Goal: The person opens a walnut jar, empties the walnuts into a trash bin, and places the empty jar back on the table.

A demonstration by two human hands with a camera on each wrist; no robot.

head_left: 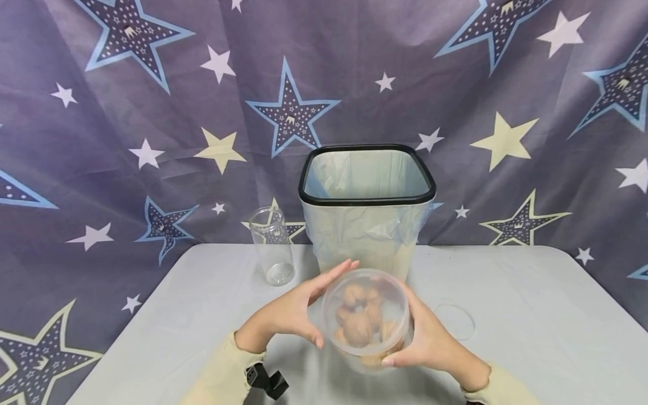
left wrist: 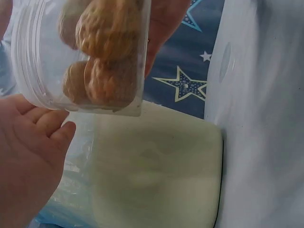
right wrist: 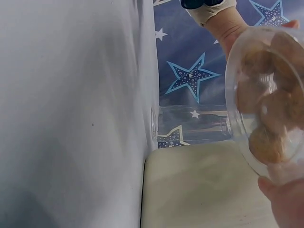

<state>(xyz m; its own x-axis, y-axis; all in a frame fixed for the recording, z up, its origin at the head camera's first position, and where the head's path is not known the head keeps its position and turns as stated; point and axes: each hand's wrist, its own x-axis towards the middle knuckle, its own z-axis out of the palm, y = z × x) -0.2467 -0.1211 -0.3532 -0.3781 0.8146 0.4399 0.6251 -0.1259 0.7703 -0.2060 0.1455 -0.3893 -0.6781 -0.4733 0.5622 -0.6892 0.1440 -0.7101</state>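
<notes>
A clear round container (head_left: 365, 320) with several walnuts (head_left: 358, 327) inside is up off the table in front of the bin. My right hand (head_left: 430, 337) grips its right side, thumb low at the front. Beside its left side is my left hand (head_left: 296, 309), fingers extended and thumb apart, with a gap to the wall in the head view. The left wrist view shows the walnuts (left wrist: 111, 33) through the container wall and my left hand (left wrist: 31, 156) near the rim. In the right wrist view the container (right wrist: 270, 104) is tilted, my right hand (right wrist: 287, 202) at its edge.
A bin (head_left: 364, 236) with a black rim and a thin liner stands behind the container. Left of it is an empty clear glass (head_left: 272, 247). A clear round lid-like disc (head_left: 455, 322) lies on the white table (head_left: 526, 304) at right. A star-patterned cloth (head_left: 192, 101) hangs behind.
</notes>
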